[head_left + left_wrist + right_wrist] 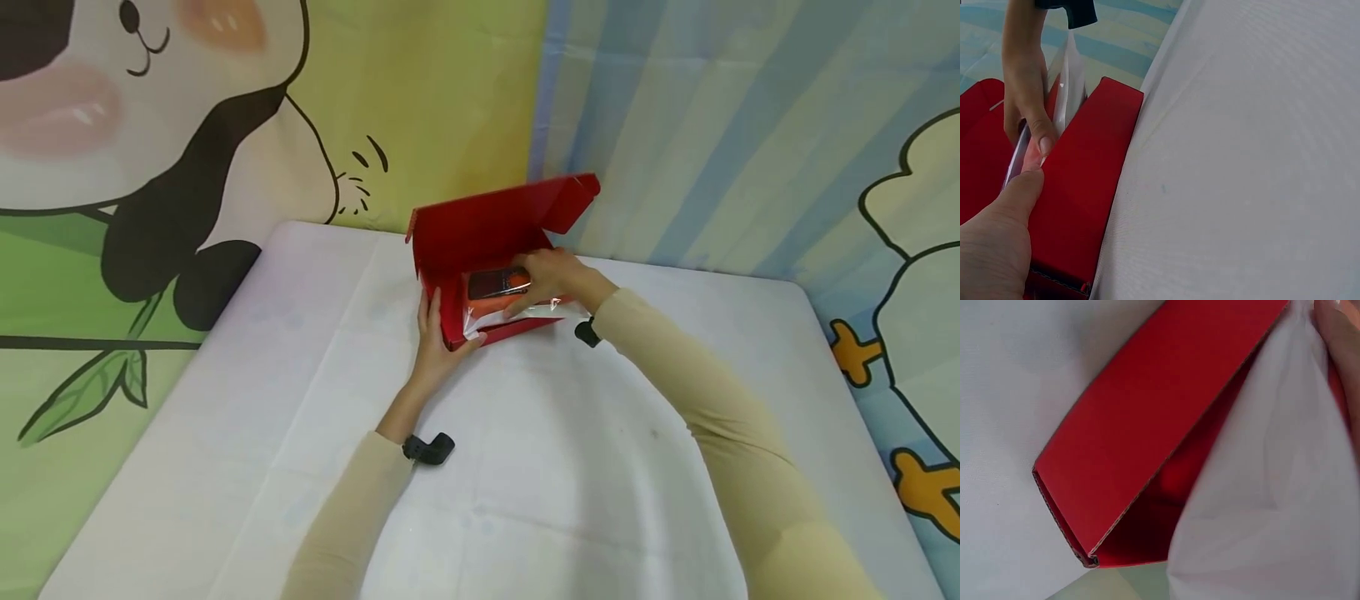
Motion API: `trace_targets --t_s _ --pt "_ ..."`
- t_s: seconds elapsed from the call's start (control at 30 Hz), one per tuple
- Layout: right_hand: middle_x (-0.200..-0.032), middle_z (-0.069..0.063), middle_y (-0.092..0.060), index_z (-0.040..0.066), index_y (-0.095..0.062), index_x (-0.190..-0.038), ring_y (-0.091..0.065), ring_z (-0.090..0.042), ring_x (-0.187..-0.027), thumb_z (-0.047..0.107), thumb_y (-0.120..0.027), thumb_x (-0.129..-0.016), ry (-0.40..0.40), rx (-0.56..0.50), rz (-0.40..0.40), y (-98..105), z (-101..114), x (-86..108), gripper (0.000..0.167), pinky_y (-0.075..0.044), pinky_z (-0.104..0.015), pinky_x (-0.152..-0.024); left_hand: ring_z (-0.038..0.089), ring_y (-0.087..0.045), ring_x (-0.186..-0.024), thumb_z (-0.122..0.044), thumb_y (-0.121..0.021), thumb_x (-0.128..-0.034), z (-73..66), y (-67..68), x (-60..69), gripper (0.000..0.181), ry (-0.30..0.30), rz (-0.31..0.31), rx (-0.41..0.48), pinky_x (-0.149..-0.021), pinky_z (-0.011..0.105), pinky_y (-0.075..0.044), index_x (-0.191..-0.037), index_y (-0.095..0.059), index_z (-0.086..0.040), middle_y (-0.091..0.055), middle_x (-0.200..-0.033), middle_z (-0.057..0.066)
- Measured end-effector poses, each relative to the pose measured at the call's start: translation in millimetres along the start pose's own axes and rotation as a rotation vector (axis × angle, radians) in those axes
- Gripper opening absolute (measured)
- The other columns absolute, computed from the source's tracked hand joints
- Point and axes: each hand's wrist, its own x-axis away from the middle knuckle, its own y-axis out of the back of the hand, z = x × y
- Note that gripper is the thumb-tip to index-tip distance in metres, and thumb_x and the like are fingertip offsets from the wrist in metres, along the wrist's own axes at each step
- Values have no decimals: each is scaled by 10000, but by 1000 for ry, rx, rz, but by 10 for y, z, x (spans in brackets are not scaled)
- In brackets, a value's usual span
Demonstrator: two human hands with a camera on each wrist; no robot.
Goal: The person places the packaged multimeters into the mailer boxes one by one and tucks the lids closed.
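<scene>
A red cardboard box [480, 229] stands at the back of the white table with its lid raised. My left hand [435, 354] holds its front left corner, fingers along the side; in the left wrist view the thumb [1019, 194] lies at the front wall's top edge. Over the box, my right hand [553, 275] grips an orange item with a dark panel [487, 284], sealed in a clear and white plastic bag [1260, 487]. The bagged item is tilted, partly inside the box. What exactly it is cannot be told, and its lower part is hidden by the front wall.
The white tabletop [480, 517] stretches in front of the box and to both sides. Behind it hang printed cloths, a panda cloth [420, 100] on the left and a striped blue one [697, 125] on the right. Each wrist wears a black band [429, 450].
</scene>
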Motion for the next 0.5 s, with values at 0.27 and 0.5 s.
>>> trace_targets --t_s 0.27,0.5 --pt "-1231 -45 -615 129 -558 -1319 -497 -239 -1159 628 -799 -671 42 75 -39 -57 30 -105 853 -441 -422 -1011 261 -59 -1482 -252 -788 -828 -3 -4 10 1061 16 1 4 -1161 519 -239 -1577 -43 -143 77 -1629 47" --pt "-1346 -78 -558 131 -529 -1368 -421 -269 -1271 623 -799 -667 79 164 -103 -119 10 -185 898 -297 -471 -1134 268 -52 -1484 -257 -775 -840 -18 5 5 1040 12 6 -12 -1153 502 -268 -1575 -49 -133 76 -1630 52"
